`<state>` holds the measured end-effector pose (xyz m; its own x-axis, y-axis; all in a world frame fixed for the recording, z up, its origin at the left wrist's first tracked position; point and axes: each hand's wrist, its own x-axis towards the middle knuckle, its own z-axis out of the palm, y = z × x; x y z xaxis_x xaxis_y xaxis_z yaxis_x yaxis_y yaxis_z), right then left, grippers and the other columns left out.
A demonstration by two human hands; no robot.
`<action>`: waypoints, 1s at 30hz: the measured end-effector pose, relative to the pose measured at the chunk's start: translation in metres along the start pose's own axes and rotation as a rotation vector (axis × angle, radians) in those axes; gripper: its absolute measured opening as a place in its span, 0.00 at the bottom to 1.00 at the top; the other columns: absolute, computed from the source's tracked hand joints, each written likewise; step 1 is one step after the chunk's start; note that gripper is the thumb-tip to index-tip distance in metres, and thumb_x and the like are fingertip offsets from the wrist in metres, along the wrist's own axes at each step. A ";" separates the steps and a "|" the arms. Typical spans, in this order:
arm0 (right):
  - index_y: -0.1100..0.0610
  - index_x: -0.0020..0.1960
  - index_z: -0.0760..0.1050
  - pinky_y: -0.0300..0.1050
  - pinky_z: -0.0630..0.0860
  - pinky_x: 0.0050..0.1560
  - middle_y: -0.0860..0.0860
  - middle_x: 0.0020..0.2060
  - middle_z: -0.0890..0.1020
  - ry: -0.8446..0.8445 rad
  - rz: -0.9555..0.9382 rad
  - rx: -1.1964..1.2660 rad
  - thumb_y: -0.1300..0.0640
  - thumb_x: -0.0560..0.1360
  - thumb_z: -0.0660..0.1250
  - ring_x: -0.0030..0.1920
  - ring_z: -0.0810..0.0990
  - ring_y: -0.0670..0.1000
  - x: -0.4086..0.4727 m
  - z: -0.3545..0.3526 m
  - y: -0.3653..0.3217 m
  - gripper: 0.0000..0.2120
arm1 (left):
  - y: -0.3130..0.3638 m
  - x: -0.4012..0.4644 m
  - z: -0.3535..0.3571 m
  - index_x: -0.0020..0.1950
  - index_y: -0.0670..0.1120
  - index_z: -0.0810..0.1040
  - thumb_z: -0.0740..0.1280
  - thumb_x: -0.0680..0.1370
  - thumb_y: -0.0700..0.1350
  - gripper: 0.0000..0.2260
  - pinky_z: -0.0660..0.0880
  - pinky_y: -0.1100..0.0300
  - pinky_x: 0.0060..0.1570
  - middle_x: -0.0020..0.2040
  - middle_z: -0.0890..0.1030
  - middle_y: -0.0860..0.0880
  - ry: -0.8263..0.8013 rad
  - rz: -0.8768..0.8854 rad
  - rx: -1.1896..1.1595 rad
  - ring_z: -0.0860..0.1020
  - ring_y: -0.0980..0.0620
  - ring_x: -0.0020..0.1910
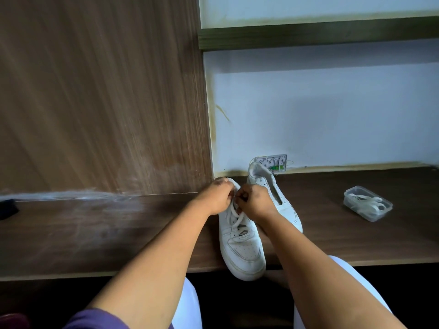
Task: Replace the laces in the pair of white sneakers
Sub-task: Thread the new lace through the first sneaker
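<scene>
Dark wood worktop (95, 233) against white wall: near sneaker (241, 245) toe-out over edge, both hands, left hand (217, 194) and right hand (253, 200), fingers pinching its lace (234, 216) taut, probably for threading; second sneaker (280, 198) alongside.

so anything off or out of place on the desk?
Two things. The near sneaker has its toe past the desk edge, overhanging the lap while both hands work its lace. On the back wall, a socket box sits open, cover missing, its insides exposed.
</scene>
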<state>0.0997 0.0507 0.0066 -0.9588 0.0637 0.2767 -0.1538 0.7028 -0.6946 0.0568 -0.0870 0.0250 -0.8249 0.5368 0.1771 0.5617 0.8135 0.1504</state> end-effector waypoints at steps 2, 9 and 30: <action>0.60 0.41 0.79 0.42 0.78 0.37 0.56 0.36 0.83 -0.024 -0.009 -0.018 0.65 0.72 0.65 0.35 0.81 0.53 0.001 0.000 0.000 0.04 | 0.000 0.000 0.000 0.59 0.40 0.73 0.61 0.78 0.41 0.11 0.68 0.55 0.62 0.61 0.72 0.42 -0.035 0.012 0.015 0.72 0.44 0.62; 0.64 0.46 0.78 0.44 0.74 0.39 0.60 0.40 0.82 -0.122 -0.069 -0.184 0.64 0.72 0.64 0.42 0.80 0.58 0.004 -0.002 -0.003 0.06 | -0.001 -0.002 -0.001 0.56 0.38 0.74 0.64 0.74 0.40 0.12 0.68 0.53 0.62 0.60 0.73 0.41 -0.036 0.100 0.050 0.71 0.43 0.62; 0.57 0.34 0.75 0.34 0.75 0.33 0.49 0.29 0.78 -0.020 0.331 0.307 0.52 0.69 0.77 0.29 0.77 0.44 0.006 -0.020 0.008 0.14 | -0.010 -0.019 0.002 0.48 0.44 0.83 0.73 0.72 0.41 0.07 0.72 0.64 0.42 0.45 0.71 0.53 0.236 -0.010 -0.406 0.71 0.57 0.37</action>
<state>0.0979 0.0705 0.0162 -0.9723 0.2335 -0.0043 0.1011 0.4043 -0.9090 0.0665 -0.1052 0.0180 -0.8199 0.4253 0.3832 0.5719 0.6400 0.5132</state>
